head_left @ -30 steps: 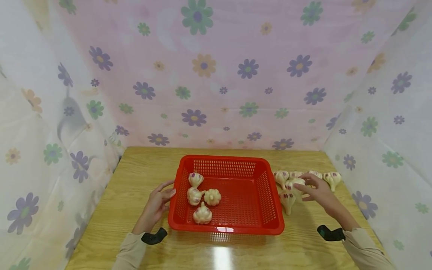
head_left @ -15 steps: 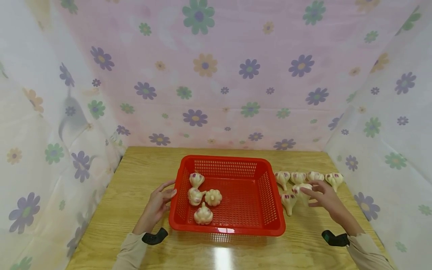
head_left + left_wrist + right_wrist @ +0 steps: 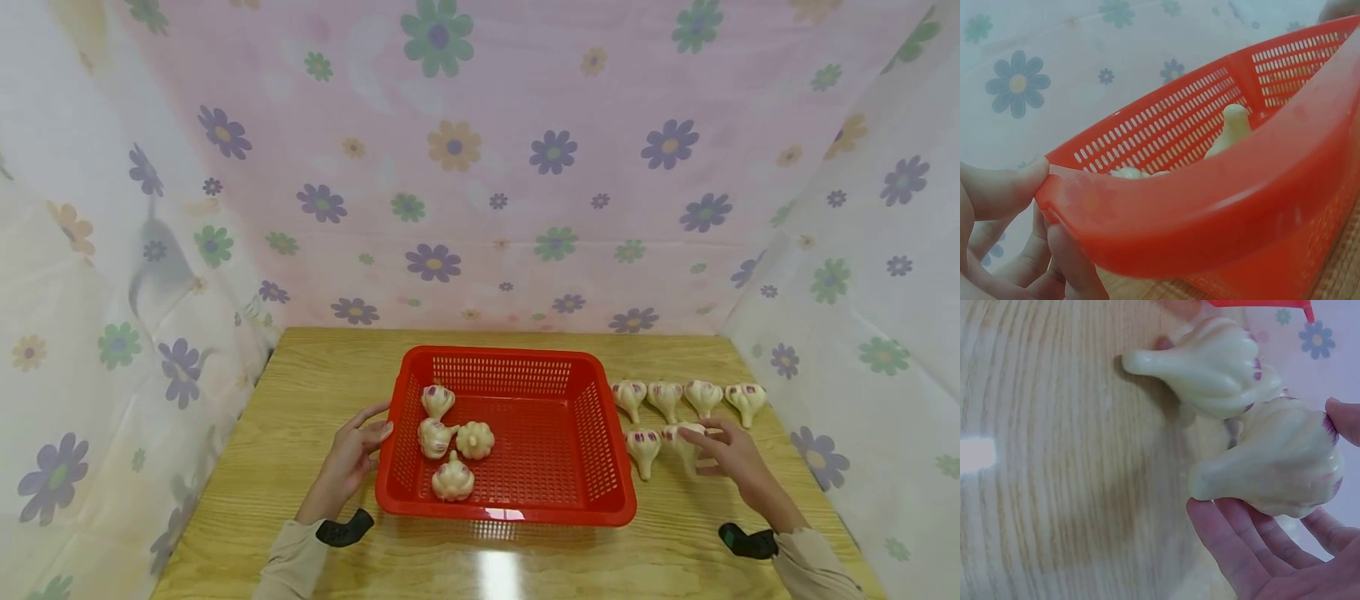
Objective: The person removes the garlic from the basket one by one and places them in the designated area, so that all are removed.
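Fingers of our right hand (image 3: 729,457) are pinching one garlic bulb (image 3: 1285,456) against the thumb, only partly curled. We are holding it between the basket and the right edge of the table (image 3: 315,367), its neck pointing toward the near edge; whether it is touching the wood, we cannot tell. Just beside it another bulb (image 3: 643,446) is lying, and a back row of four bulbs (image 3: 665,400) is reaching toward the far right corner. Our left hand (image 3: 350,454) is gripping the left rim of the red basket (image 3: 517,512), thumb above, fingers below, with four loose bulbs (image 3: 475,440) lying in its left half.

We are relying on fingertips, so this smooth-looking bulb could be slipping or rolling loose. Crowded neighbours could be getting knocked askew, and a careless left-hand pull could be tipping the basket and scattering its bulbs.
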`<state>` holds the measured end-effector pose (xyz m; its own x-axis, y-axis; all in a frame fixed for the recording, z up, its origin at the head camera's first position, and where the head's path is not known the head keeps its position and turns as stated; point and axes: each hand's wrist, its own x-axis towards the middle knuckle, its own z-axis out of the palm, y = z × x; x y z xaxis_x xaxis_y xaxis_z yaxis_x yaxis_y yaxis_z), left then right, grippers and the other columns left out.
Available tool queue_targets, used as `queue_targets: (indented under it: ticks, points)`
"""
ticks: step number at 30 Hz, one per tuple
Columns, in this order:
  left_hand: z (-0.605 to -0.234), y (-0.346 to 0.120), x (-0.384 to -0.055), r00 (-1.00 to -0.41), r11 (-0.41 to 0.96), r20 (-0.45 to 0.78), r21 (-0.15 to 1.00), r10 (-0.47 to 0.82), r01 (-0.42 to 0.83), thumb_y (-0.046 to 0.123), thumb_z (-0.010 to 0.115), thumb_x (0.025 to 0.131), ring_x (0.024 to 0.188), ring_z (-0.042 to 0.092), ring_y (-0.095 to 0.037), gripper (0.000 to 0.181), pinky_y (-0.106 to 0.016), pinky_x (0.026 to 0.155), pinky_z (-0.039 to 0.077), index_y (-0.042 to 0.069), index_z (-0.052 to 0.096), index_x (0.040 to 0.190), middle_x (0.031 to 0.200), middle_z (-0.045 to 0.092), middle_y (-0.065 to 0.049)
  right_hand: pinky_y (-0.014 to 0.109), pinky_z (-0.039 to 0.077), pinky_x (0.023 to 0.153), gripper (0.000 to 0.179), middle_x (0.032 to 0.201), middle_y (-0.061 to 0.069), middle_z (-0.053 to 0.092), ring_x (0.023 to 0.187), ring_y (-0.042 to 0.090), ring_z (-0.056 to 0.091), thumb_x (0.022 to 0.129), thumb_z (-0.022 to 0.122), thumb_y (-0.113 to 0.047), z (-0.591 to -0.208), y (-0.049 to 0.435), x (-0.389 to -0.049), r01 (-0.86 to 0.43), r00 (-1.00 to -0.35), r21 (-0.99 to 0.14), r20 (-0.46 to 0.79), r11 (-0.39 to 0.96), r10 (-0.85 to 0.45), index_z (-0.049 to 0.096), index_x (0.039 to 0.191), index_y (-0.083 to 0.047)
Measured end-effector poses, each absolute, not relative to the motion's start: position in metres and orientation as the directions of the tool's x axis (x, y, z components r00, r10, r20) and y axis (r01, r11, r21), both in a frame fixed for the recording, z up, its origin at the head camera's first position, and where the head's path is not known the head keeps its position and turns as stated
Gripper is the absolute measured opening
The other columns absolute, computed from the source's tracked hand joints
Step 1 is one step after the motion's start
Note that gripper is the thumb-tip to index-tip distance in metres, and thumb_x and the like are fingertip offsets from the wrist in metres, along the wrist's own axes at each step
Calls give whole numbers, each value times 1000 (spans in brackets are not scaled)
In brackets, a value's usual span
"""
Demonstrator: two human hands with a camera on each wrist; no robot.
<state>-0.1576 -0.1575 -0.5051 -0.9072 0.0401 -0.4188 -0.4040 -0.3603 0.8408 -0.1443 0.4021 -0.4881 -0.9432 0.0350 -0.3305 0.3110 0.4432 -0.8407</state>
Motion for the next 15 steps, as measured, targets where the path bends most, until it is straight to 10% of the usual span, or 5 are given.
queue_targets:
  ticks: [15]
  points:
    - [-506, -158, -158, -906, -378, -420, 832, 49, -406, 1, 58, 90, 83, 64, -17, 49, -34, 65, 55, 10, 46, 137, 96, 63, -4, 41, 54, 75, 81, 127, 33, 36, 86, 23, 58, 94, 55, -44, -510, 408, -139, 387, -918, -796, -381, 464, 112, 18, 141, 12]
